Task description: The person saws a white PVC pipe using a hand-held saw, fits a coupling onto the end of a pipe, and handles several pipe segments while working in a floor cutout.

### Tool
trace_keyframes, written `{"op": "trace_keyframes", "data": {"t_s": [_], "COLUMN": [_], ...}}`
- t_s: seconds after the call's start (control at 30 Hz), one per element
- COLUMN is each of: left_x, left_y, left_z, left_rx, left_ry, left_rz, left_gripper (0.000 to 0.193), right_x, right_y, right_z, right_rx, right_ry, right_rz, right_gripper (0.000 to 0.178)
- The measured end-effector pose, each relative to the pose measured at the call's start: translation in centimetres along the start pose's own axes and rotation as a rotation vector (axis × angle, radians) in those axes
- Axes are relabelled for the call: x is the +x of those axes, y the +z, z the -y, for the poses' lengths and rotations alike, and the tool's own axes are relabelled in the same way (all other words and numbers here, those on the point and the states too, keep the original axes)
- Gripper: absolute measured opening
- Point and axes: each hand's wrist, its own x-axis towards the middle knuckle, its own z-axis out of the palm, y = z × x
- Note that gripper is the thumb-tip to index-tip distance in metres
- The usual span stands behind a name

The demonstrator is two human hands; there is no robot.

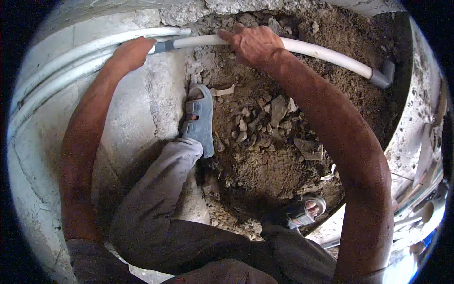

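Observation:
A white plastic pipe point(326, 53) runs across the far side, its right end in a dark grey elbow point(384, 75). A grey coupling point(165, 46) joins its left end to another white pipe point(66, 73) along the concrete. My left hand point(132, 54) is closed round this left pipe, just beside the coupling. Farther right, my right hand point(257, 45) wraps over the first pipe from above. The undersides of both grips are hidden. A second white pipe point(156, 32) lies just behind, its end beyond the coupling.
Concrete point(127, 104) lies to the left of a dug-out patch of brown soil point(269, 165) with broken rubble point(279, 111). My left sandal point(198, 118) rests at the concrete's edge, my right sandal point(307, 211) in the soil. A pale, dirt-specked surface point(411, 128) borders the right.

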Motion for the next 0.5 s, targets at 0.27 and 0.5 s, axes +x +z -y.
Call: {"op": "trace_keyframes", "data": {"t_s": [0.27,0.5], "left_x": [0.7,-0.1], "left_y": [-0.7,-0.2], "left_z": [-0.2,0.1], "left_rx": [-0.033,-0.044], "left_ry": [-0.098,-0.092], "left_rz": [0.197,0.083], "left_gripper": [0.046,0.045], "right_x": [-0.7,-1.0], "right_y": [-1.2,-1.6], "right_z": [0.0,-0.1], "right_rx": [0.03,0.065], "right_ry": [-0.037,-0.035], "right_rz": [-0.037,-0.08], "right_gripper": [0.052,0.048]}}
